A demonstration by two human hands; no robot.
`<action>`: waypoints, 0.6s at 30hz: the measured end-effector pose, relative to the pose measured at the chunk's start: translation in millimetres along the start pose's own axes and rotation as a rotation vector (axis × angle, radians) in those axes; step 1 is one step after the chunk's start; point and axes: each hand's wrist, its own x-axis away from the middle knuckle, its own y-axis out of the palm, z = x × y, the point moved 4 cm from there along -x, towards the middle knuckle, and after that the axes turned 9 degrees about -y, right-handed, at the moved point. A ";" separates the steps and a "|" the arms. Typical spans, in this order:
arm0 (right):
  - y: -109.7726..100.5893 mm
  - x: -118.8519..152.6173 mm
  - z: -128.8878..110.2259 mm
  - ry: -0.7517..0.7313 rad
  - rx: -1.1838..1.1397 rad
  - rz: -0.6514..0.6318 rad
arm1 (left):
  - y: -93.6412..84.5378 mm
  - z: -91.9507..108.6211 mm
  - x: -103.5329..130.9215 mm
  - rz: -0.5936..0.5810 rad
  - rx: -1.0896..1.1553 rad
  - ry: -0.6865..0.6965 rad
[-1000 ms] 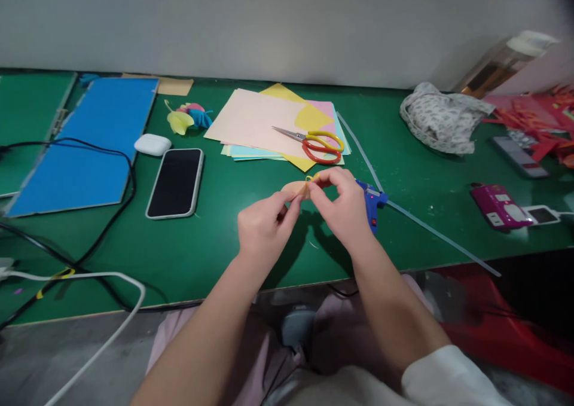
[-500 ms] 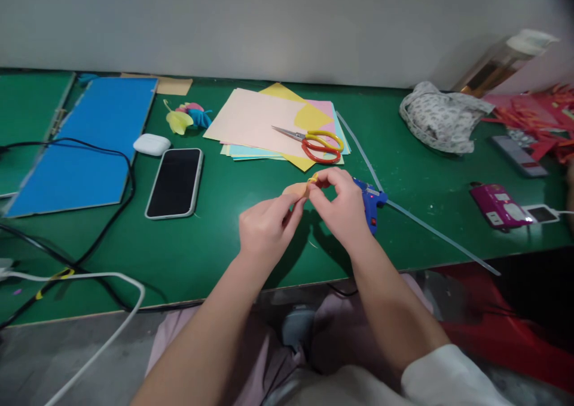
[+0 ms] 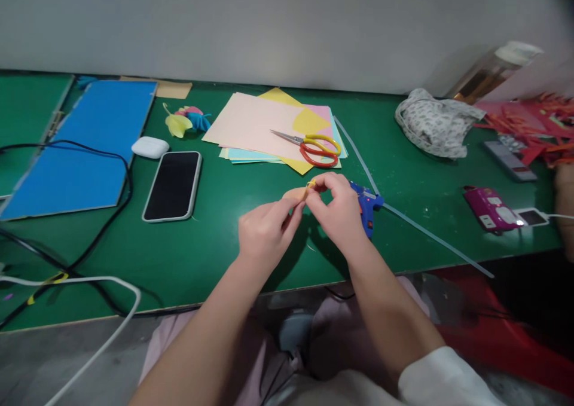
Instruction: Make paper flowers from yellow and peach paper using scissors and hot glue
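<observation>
Between my fingertips is a small orange paper piece (image 3: 295, 194) with a thin yellow curl at its right end. My left hand (image 3: 264, 229) is closed in a pinch on its left part. The fingers of my right hand (image 3: 337, 208) are closed on the end with the yellow curl. Partly behind my right hand lies a blue glue gun (image 3: 368, 204), a small red light on it. Beyond my hands, scissors (image 3: 319, 149) with one yellow and one red handle rest on a stack of coloured paper (image 3: 255, 119).
Left of my hands lie a phone (image 3: 173, 186), a white earphone case (image 3: 150, 147), paper flowers (image 3: 182, 124), a blue board (image 3: 85, 143) and cables. To the right are glue sticks (image 3: 439, 238), a patterned cloth (image 3: 437, 122), a purple power adapter (image 3: 491, 208) and a bottle (image 3: 497, 71).
Both hands keep their pinch on the orange paper piece, with barely any finger movement. The whole view has shifted slightly, and more of another person's arm shows at the right edge.
</observation>
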 end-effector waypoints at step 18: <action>6.0 3.6 -7.9 -0.093 0.096 -0.016 | -2.1 -3.6 -5.3 0.050 0.095 -0.149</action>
